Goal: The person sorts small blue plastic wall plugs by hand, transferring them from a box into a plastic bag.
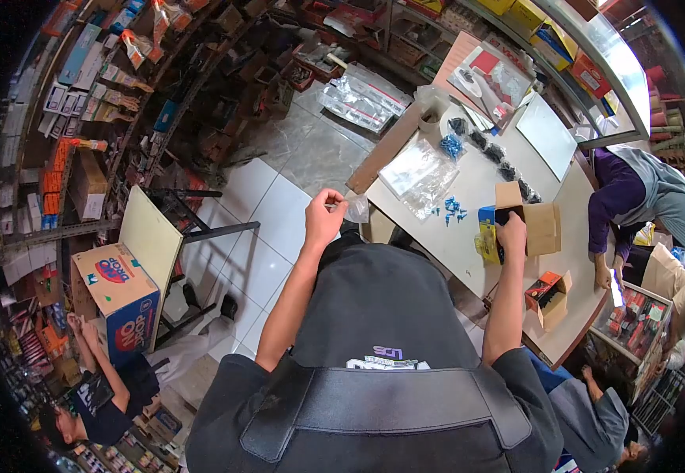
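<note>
My left hand (325,214) is raised near the table's left corner. Its thumb and fingers are pinched on a small clear plastic bag (357,210), which hangs to the right of the fingers. My right hand (511,234) reaches into an open blue and yellow cardboard box (487,229) on the table, so its fingertips are hidden by the box and its raised brown flaps (542,229). Between the hands, several small blue pieces (454,210) lie loose on the tabletop. Behind them is a pile of clear plastic bags (421,175).
On the table (457,256) are a bag of blue pieces (451,146), a row of dark packets (491,150) and an orange box (548,292). A person in purple sleeves (618,185) leans over the right end. Another person holds a large carton (122,292) at left.
</note>
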### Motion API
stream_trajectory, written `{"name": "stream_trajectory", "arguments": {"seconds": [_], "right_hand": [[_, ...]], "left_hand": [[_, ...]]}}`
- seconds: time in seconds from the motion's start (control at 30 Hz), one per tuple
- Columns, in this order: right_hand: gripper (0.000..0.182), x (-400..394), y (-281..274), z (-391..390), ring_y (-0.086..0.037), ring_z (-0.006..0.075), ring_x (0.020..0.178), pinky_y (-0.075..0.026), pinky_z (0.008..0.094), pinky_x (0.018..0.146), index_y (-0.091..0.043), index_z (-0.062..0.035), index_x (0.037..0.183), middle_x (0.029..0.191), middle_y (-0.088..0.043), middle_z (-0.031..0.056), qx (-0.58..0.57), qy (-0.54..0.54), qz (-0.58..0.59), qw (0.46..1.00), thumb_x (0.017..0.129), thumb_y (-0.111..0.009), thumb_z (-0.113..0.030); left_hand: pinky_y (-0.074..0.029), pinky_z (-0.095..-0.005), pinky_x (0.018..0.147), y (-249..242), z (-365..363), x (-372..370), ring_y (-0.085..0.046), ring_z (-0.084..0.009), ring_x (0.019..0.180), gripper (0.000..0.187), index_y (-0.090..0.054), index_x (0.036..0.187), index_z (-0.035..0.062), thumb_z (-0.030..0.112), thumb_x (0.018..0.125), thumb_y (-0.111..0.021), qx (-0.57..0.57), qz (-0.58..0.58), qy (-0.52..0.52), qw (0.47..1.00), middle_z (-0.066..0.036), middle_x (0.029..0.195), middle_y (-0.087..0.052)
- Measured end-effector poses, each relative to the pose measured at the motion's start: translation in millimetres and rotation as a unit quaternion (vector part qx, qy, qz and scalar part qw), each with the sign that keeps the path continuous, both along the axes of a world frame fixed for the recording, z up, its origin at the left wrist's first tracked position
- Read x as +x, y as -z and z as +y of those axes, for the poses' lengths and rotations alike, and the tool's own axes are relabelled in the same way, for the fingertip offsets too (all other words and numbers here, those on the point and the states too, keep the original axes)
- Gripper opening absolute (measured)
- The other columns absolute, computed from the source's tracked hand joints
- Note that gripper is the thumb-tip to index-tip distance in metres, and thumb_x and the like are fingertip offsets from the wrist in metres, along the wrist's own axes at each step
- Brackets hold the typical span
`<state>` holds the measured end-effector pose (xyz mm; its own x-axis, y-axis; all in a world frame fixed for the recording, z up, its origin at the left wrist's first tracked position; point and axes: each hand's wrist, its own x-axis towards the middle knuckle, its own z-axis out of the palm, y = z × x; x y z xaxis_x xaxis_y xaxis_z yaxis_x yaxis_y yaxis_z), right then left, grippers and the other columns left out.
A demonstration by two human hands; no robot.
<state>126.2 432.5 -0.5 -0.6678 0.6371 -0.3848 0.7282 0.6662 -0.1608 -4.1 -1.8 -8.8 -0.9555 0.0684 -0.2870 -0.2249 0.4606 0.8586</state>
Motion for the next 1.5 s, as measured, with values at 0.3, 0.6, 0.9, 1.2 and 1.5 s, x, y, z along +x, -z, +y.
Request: {"name": "stream_trajectory", "arguments": {"seconds": [0.3,0.6,0.9,1.2,1.5], "right_hand": [[0.032,18.0,22.4,8.5,-0.065,0.0473,0.102,-0.052,0.0517,0.088,-0.066,0.0040,0.111,0.103,-0.068,0.0299,0.022,-0.015,0.149,0.988,0.085,-0.071,-0.014],[0.017,39.2,38.1,0.8,-0.066,0.0473,0.091,-0.051,0.0518,0.080,-0.066,0.0009,0.098,0.091,-0.069,0.0274,0.024,0.061,0.253,0.965,0.095,-0.061,-0.015],[0.027,48.1,41.3,-2.1,-0.067,0.0441,0.096,-0.052,0.0496,0.084,-0.066,0.0020,0.107,0.101,-0.069,0.0270,0.013,0.044,0.238,0.970,0.089,-0.071,-0.018],[0.030,29.1,39.2,14.3,-0.069,0.0351,0.080,-0.055,0.0419,0.077,-0.069,0.0016,0.103,0.087,-0.071,0.0208,-0.009,-0.014,0.161,0.987,0.080,-0.079,-0.015],[0.018,40.4,38.2,11.7,-0.067,0.0217,0.072,-0.054,0.0363,0.073,-0.073,-0.0015,0.096,0.081,-0.072,0.0126,-0.099,0.120,0.206,0.966,0.084,-0.077,-0.015]], "left_hand": [[-0.053,-0.0300,0.067,3.3,-1.5,1.4,-0.065,-0.0127,0.069,0.014,-0.068,0.094,0.0030,0.012,0.085,-0.074,0.001,0.013,0.013,1.000,-0.005,0.084,-0.071],[-0.053,-0.0302,0.068,0.3,-5.5,0.7,-0.066,-0.0135,0.071,0.014,-0.068,0.094,0.0027,0.012,0.085,-0.074,-0.015,-0.003,0.013,1.000,-0.006,0.085,-0.072],[-0.051,-0.0283,0.070,1.3,-4.1,1.8,-0.065,-0.0113,0.080,0.012,-0.069,0.092,0.0032,0.011,0.084,-0.074,-0.013,-0.009,0.024,1.000,-0.003,0.086,-0.071],[-0.054,-0.0309,0.071,5.2,-1.7,3.8,-0.066,-0.0143,0.076,0.015,-0.068,0.094,0.0025,0.012,0.084,-0.074,-0.005,0.013,0.033,0.999,-0.005,0.086,-0.072],[-0.050,-0.0270,0.068,4.0,-4.7,2.8,-0.063,-0.0097,0.076,0.012,-0.068,0.093,0.0029,0.010,0.085,-0.074,0.002,0.004,0.025,1.000,-0.003,0.086,-0.070]]}}
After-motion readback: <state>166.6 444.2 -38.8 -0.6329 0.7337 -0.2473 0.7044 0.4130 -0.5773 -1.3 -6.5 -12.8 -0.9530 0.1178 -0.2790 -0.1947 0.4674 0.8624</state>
